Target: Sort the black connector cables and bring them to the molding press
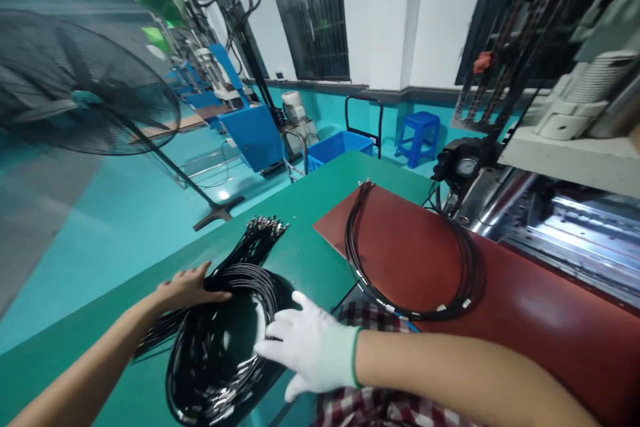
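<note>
Checked cloth [345,410] closest in, and here's the right hand [305,343] in its white glove, fingers fanned out, clenched on nothing, fingertips at the right side of the black coil [181,353]. That coil sits on the green table [310,260], blurred along its near edge, pale tips glinting. Over on its far left side, the bare left hand [193,288], thumb and fingers spread wide, no closed grasp; whether it presses on the strands, I can't tell. To the right, a wide cable loop [350,233] lies across the red board [405,233], and just past the coil a bundle [255,240] points its metal ends away. Beyond the table: big fan [85,97] at left, blue crate [340,145], blue stool [420,123], then a dark window [317,20].
</note>
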Available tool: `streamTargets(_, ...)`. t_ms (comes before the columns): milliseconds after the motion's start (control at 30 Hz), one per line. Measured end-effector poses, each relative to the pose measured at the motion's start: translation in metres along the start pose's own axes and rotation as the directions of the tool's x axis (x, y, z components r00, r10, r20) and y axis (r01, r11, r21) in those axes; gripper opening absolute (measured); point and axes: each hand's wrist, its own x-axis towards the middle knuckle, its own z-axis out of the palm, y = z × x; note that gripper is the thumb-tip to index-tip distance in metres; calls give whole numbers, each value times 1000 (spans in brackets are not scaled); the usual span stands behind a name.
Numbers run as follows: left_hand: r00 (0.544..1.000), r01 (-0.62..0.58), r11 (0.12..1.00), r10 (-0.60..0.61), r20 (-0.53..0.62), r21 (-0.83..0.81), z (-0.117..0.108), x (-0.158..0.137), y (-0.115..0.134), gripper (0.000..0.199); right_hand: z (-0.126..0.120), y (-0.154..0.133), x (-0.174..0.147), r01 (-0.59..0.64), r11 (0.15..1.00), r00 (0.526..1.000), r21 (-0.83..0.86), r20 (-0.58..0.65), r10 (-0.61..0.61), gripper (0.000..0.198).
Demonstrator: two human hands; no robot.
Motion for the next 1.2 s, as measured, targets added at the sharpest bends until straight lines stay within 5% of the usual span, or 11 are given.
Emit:
streamTargets(100, 970, -210, 976, 216, -109, 66, -15, -13, 53, 98, -44, 6, -58, -271, 962, 962, 39, 39, 270, 53)
streamTargets(167, 902, -432, 888, 429, -54, -159, -15, -31, 106, 83, -58, 12, -92, -590, 800, 796, -110, 88, 600, 53)
streamTargets(233, 818, -463, 768, 562, 119, -442, -3, -54, 161, 61, -53, 16, -119, -755, 606, 613, -249, 60, 788, 60)
streamTargets(333, 639, -326, 611, 704, 308, -721, 30, -87, 230, 50, -30, 15, -143, -797, 496, 517, -346, 36, 855, 41)
streamTargets(400, 552, -110, 500, 749, 366, -859, 50, -106, 260, 49, -21, 11, -152, -790, 518, 535, -328, 43, 844, 27)
streamTargets(500, 501, 318, 327, 739, 450, -890, 64, -126, 284, 48, -27, 5, -163, -802, 566, 572, -190, 32, 820, 22)
streamTargets(633, 561, 575, 58, 697, 446, -816, 59, -145, 294, 43, -49, 2, -168, -806, 591, 590, 42, -28, 807, 26)
streamTargets(833, 735, 544, -260, 607, 303, -798, 65, -161, 307, 36, -62, -2, -156, -732, 627, 624, 265, -107, 774, 28)
streamTargets(900, 795, 501, -292, 527, 300, -815, 65, -159, 307, 38, -65, -3, -156, -687, 672, 647, 277, -186, 739, 23)
streamTargets(1067, 838, 457, -298, 461, 293, -838, 48, -151, 300, 40, -79, 2, -167, -628, 737, 640, 248, -374, 671, 18)
streamTargets(1200, 862, 390, -269, 443, 246, -881, 35, -156, 300, 37, -94, 15, -177, -629, 730, 678, 268, -270, 684, 23)
